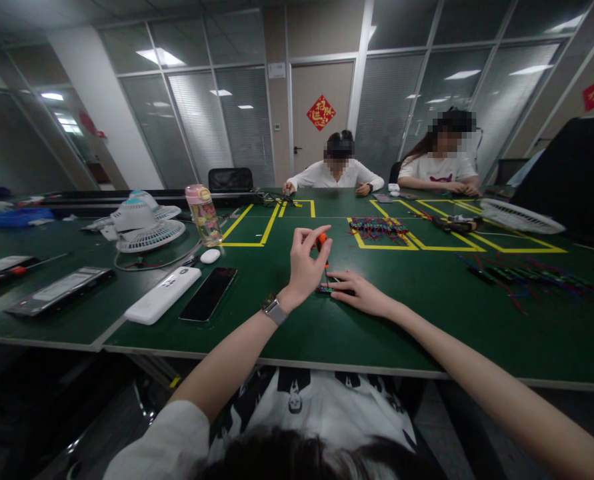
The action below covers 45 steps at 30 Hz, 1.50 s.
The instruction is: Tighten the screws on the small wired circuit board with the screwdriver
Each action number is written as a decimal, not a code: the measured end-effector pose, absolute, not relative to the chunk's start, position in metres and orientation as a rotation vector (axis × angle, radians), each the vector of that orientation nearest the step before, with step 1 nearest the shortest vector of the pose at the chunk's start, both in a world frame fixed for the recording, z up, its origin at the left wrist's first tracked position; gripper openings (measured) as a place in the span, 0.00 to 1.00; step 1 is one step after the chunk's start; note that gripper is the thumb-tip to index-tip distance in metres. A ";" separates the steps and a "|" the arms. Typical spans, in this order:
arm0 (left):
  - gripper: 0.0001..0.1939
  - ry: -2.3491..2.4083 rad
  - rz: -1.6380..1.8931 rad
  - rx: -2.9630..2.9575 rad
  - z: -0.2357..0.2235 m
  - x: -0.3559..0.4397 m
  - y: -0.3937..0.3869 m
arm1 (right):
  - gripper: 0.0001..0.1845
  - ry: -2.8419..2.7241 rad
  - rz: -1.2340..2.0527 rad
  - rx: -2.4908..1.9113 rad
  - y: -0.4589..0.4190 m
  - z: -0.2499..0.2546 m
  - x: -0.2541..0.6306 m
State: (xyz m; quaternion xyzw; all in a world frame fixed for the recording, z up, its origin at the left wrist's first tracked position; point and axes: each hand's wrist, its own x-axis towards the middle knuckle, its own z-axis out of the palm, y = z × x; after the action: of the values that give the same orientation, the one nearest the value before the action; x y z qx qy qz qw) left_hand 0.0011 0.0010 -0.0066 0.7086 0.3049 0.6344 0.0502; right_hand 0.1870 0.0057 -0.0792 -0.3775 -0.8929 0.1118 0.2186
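Note:
My left hand (307,267) is closed round the orange handle of a screwdriver (322,239). The screwdriver stands upright, its shaft pointing down at a small green circuit board (325,289) on the table. From the right, my right hand (364,293) lies low on the tabletop, its fingers holding the board at its right side. Part of the board is hidden under my fingers, and exactly where the screwdriver tip meets it is too small to tell.
On the green table (277,340), left of my hands, lie a black phone (209,294), a white power bank (163,295), a bottle (204,217) and a fan (149,227). Wired boards (379,229) lie ahead; more (541,275) lie right. Two people sit opposite.

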 end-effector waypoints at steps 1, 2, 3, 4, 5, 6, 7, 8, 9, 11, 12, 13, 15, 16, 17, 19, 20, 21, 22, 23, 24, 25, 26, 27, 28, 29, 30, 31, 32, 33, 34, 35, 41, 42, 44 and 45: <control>0.12 0.924 1.928 2.153 -0.007 0.001 0.001 | 0.19 -2.468 0.309 -1.048 0.005 -0.079 0.187; 0.13 0.917 1.923 2.151 -0.007 0.001 0.001 | 0.19 -2.467 0.308 -1.052 0.005 -0.079 0.187; 0.13 0.908 1.917 2.152 -0.007 0.001 0.000 | 0.19 -2.467 0.306 -1.055 0.005 -0.079 0.186; 0.13 0.897 1.911 2.154 -0.007 0.001 0.000 | 0.19 -2.468 0.303 -1.057 0.004 -0.078 0.186; 0.14 0.883 1.904 2.156 -0.007 0.000 0.000 | 0.19 -2.469 0.301 -1.058 0.004 -0.078 0.186; 0.14 0.869 1.898 2.158 -0.007 0.000 -0.001 | 0.19 -2.469 0.299 -1.058 0.004 -0.077 0.186; 0.14 0.863 1.896 2.158 -0.007 0.000 -0.001 | 0.19 -2.468 0.298 -1.058 0.004 -0.077 0.185; 0.13 0.867 1.900 2.157 -0.007 0.000 -0.001 | 0.19 -2.467 0.298 -1.059 0.003 -0.077 0.185; 0.12 0.881 1.910 2.155 -0.007 0.000 -0.002 | 0.19 -2.466 0.298 -1.061 0.003 -0.077 0.185; 0.11 0.915 1.934 2.156 -0.006 0.001 -0.002 | 0.19 -2.465 0.299 -1.065 0.004 -0.077 0.185; 0.11 0.928 1.945 2.156 -0.006 0.001 -0.002 | 0.18 -2.466 0.298 -1.065 0.004 -0.077 0.185; 0.11 0.932 1.952 2.155 -0.005 0.001 -0.002 | 0.18 -2.466 0.296 -1.063 0.004 -0.078 0.185; 0.11 0.922 1.956 2.152 -0.005 0.001 -0.002 | 0.18 -2.464 0.292 -1.057 0.005 -0.078 0.186; 0.12 0.914 1.954 2.150 -0.005 0.001 -0.001 | 0.18 -2.465 0.291 -1.053 0.005 -0.079 0.186; 0.13 0.902 1.949 2.149 -0.005 0.001 -0.001 | 0.18 -2.467 0.290 -1.049 0.005 -0.079 0.186; 0.14 0.864 1.924 2.159 -0.006 0.000 0.000 | 0.18 -2.473 0.287 -1.043 0.006 -0.079 0.186; 0.15 0.843 1.906 2.168 -0.006 0.000 0.000 | 0.18 -2.476 0.284 -1.041 0.006 -0.079 0.186; 0.15 0.827 1.890 2.178 -0.006 0.000 0.000 | 0.18 -2.480 0.280 -1.040 0.006 -0.079 0.187; 0.15 0.825 1.885 2.186 -0.005 -0.001 0.000 | 0.18 -2.483 0.275 -1.040 0.007 -0.079 0.187; 0.14 0.838 1.893 2.189 -0.005 -0.001 0.000 | 0.18 -2.484 0.273 -1.041 0.007 -0.079 0.187; 0.13 0.859 1.909 2.190 -0.005 -0.001 0.000 | 0.18 -2.483 0.272 -1.041 0.007 -0.080 0.187; 0.12 0.880 1.930 2.187 -0.004 -0.001 -0.001 | 0.18 -2.482 0.273 -1.040 0.007 -0.080 0.187; 0.11 0.894 1.953 2.182 -0.004 -0.001 -0.001 | 0.19 -2.478 0.274 -1.038 0.007 -0.081 0.187; 0.10 0.898 1.973 2.174 -0.004 -0.001 -0.001 | 0.18 -2.472 0.274 -1.036 0.007 -0.081 0.187; 0.10 0.894 1.987 2.169 -0.003 -0.001 -0.001 | 0.18 -2.467 0.273 -1.032 0.007 -0.081 0.187; 0.09 0.886 1.994 2.167 -0.003 0.000 -0.001 | 0.18 -2.463 0.273 -1.028 0.007 -0.082 0.187; 0.09 0.879 1.998 2.167 -0.003 0.000 -0.001 | 0.18 -2.459 0.272 -1.024 0.007 -0.082 0.187; 0.09 0.872 1.993 2.171 -0.003 0.000 -0.001 | 0.18 -2.455 0.272 -1.020 0.007 -0.082 0.187; 0.10 0.862 1.978 2.177 -0.004 0.000 0.000 | 0.18 -2.452 0.274 -1.019 0.007 -0.081 0.187; 0.11 0.849 1.955 2.183 -0.004 0.000 0.000 | 0.18 -2.451 0.277 -1.018 0.007 -0.081 0.187; 0.12 0.830 1.929 2.185 -0.004 0.000 0.000 | 0.18 -2.452 0.280 -1.020 0.007 -0.081 0.187; 0.13 0.809 1.901 2.183 -0.003 0.000 0.000 | 0.18 -2.454 0.282 -1.024 0.007 -0.081 0.187; 0.10 0.784 1.874 2.205 -0.001 0.000 -0.004 | 0.17 -2.452 0.279 -1.008 0.007 -0.081 0.187; 0.09 0.795 1.901 2.208 -0.001 0.000 -0.005 | 0.17 -2.438 0.277 -1.000 0.006 -0.080 0.187; 0.08 0.805 1.945 2.207 -0.001 0.000 -0.004 | 0.15 -2.393 0.276 -0.990 0.005 -0.079 0.186; 0.07 0.804 1.954 2.206 -0.001 0.000 -0.004 | 0.14 -2.369 0.283 -0.986 0.004 -0.078 0.186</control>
State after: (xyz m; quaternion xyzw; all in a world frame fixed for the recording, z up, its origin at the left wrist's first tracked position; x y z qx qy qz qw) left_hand 0.0004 -0.0038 -0.0013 0.7216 0.2629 0.6390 0.0433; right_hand 0.1859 0.0044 -0.0780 -0.3672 -0.8819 0.1054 0.2761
